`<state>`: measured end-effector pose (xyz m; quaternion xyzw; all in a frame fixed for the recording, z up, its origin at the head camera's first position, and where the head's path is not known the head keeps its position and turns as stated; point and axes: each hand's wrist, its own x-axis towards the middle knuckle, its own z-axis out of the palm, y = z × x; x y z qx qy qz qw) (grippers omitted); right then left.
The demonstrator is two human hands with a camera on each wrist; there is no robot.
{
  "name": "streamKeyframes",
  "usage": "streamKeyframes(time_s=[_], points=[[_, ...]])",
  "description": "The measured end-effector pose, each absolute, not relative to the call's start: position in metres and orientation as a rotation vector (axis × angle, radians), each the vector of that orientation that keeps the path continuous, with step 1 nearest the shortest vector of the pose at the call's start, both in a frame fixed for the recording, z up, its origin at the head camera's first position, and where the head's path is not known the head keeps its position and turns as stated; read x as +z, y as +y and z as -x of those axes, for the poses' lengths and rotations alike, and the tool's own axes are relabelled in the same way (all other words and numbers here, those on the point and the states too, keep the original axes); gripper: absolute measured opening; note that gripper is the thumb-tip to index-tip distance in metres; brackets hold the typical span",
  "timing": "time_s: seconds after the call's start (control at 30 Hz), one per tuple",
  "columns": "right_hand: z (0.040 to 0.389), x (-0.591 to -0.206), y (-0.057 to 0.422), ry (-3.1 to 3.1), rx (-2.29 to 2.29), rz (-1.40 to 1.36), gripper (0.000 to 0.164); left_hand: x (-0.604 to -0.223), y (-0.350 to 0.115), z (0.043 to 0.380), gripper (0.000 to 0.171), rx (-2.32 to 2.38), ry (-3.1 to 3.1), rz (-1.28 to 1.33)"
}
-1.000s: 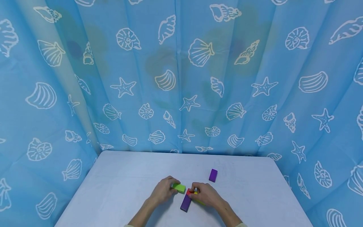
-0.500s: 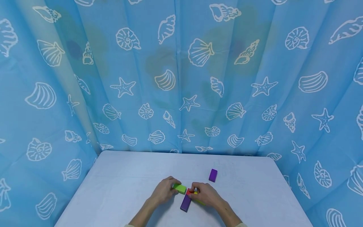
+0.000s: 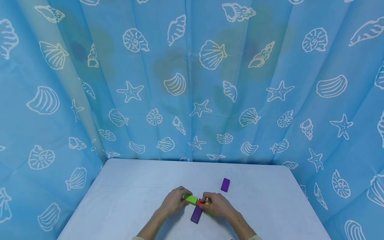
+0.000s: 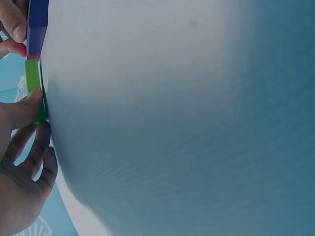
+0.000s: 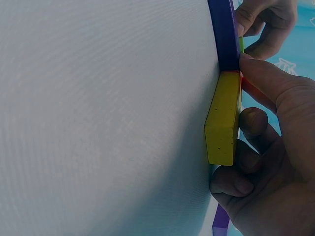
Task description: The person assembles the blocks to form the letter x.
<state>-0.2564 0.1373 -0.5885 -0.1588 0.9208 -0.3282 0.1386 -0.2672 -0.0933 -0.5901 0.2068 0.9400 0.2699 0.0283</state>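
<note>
My left hand (image 3: pixel 174 201) pinches a light green block (image 3: pixel 190 199) between thumb and fingers; the left wrist view shows the thumb on the green block's side (image 4: pixel 32 76). The green block's right end is close to a small red block (image 3: pixel 199 202). My right hand (image 3: pixel 218 205) grips that red block with thumb and index finger and covers much of it. A dark purple block (image 3: pixel 196 214) lies against the red one, pointing toward me. Under the right hand is a yellow block (image 5: pixel 224 120), its end meeting the purple and red blocks; the other fingers are curled beside it.
A second purple block (image 3: pixel 225 185) lies alone farther back on the white table (image 3: pixel 144 176), right of the hands. Blue curtains (image 3: pixel 192 83) with shell prints stand behind and at both sides of the table.
My left hand has slid the green block slightly to the right, nearer the red block. The right hand and the other blocks look unmoved.
</note>
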Motion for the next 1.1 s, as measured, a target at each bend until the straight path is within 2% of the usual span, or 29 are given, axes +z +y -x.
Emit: streamKeyframes(time_s=[1.1], points=[[0.2555, -0.5874, 0.1381, 2.667, -0.952, 0.478, 0.011, -0.5936, -0.0867, 0.2656, 0.029, 0.770, 2.945, -0.675]])
